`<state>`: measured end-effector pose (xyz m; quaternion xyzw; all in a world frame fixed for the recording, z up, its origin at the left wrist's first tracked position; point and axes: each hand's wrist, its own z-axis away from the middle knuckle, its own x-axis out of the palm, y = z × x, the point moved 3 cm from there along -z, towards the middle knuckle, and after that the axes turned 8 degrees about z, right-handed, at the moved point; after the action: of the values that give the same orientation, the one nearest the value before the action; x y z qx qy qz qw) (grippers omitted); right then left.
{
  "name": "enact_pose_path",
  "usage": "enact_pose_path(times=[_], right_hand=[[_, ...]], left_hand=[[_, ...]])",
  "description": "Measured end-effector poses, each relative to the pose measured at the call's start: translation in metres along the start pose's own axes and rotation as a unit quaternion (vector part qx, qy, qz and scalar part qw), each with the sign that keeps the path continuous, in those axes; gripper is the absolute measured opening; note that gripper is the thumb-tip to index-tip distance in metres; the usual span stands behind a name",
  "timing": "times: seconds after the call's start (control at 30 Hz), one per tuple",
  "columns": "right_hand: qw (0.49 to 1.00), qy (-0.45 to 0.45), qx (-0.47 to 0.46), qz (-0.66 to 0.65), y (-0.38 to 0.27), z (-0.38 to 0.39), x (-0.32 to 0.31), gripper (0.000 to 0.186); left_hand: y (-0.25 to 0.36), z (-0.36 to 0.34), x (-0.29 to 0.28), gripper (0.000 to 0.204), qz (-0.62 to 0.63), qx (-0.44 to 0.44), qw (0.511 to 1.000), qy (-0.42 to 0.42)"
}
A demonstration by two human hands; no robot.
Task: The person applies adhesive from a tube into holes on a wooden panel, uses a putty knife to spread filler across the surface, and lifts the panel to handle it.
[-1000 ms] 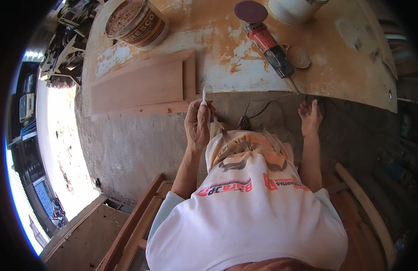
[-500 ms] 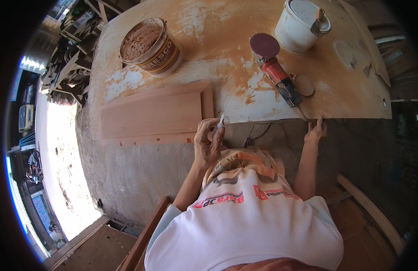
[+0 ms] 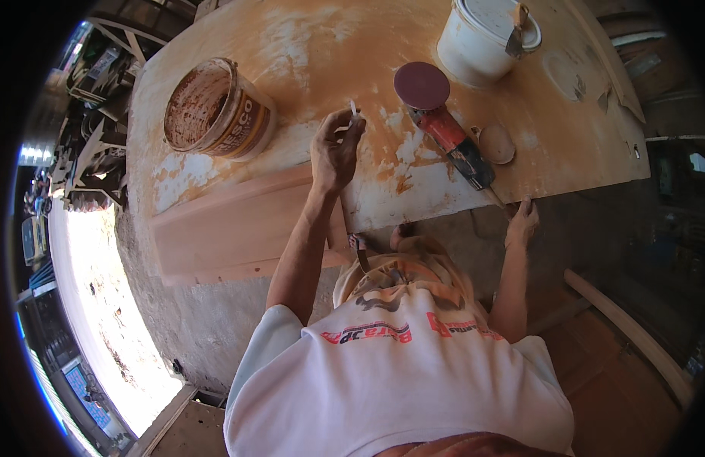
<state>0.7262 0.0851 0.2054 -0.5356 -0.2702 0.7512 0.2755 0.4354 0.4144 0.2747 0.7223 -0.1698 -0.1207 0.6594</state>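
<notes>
My left hand [image 3: 336, 156] is raised over the tabletop, pinching a small, slim white stick [image 3: 353, 108] between thumb and fingers; it looks like a cigarette. At the front edge of the table [image 3: 444, 206] is my right hand [image 3: 522, 223], its fingers curled beside the edge. What it grips, if anything, is hard to make out. A cord [image 3: 496, 198] runs toward it from a red and black disc sander [image 3: 449, 135], which lies with its round maroon pad [image 3: 422, 85] facing up. Left of my left forearm lies a flat reddish-brown wooden panel [image 3: 231, 225].
A bucket smeared with brown inside [image 3: 250, 126] stands at the left on the dusty table. Farther right is a white lidded bucket [image 3: 474, 53] with a putty knife [image 3: 515, 34] on it. A small round dish [image 3: 497, 145] sits beside the sander. A wooden rail [image 3: 626, 331] lies low at right.
My left hand has moved forward and up over the table, still with the white stick. My right hand stays near the table edge. The view has shifted slightly.
</notes>
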Motion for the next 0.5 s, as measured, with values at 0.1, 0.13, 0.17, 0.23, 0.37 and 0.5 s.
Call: enact_pose_path(times=[0.1,0.13,0.17,0.23,0.37,0.5], right_hand=[[0.999,0.018,-0.039,0.025,0.017,-0.014,0.009,0.064],[0.999,0.02,-0.043,0.011,0.011,-0.008,0.008,0.062],[0.999,0.017,-0.049,-0.003,0.002,0.0,0.008,0.061],[0.993,0.042,-0.073,0.077,0.031,-0.019,0.002,0.06],[0.986,0.039,-0.13,0.092,0.008,0.001,0.002,0.059],[0.989,0.034,-0.099,0.1,-0.004,0.007,-0.002,0.057]], left_hand=[[-0.02,-0.062,0.009,0.03,-0.025,0.011,0.999,0.031],[-0.035,-0.08,0.012,0.031,-0.019,0.023,0.999,0.044],[-0.046,-0.099,0.018,0.031,-0.041,0.04,0.997,0.054],[-0.038,-0.122,0.05,0.031,-0.106,0.09,0.989,0.052],[-0.067,-0.135,0.047,0.032,-0.166,0.078,0.98,0.078],[-0.079,-0.134,0.055,0.031,-0.175,0.093,0.975,0.097]])
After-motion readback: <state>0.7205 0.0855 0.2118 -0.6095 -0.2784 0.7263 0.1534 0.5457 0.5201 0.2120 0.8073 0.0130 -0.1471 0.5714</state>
